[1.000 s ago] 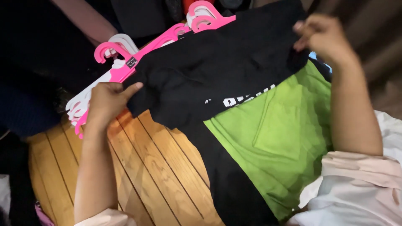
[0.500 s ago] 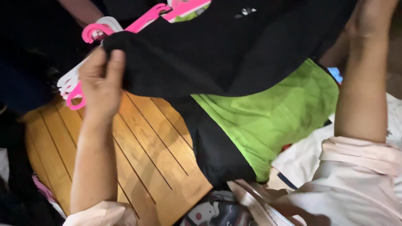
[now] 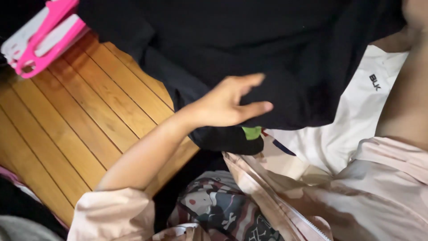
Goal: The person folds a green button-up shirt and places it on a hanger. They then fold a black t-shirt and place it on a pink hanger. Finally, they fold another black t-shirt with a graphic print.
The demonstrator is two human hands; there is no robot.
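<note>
Black garment (image 3: 267,49) folded over (green patch showing).

A single head camera looks steeply down, close over the left hand (image 3: 227,105) at centre; wooden slat floor (image 3: 76,120) towards nine o'clock, the right arm probably at three.

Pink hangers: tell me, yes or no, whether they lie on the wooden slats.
Yes, the pink hangers rest on the wooden slats at upper left.

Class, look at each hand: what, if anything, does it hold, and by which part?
Left hand lies open against the black garment, gripping nothing. Right hand, mostly out of view, is at the garment's upper right edge; its grip cannot be told.
</note>
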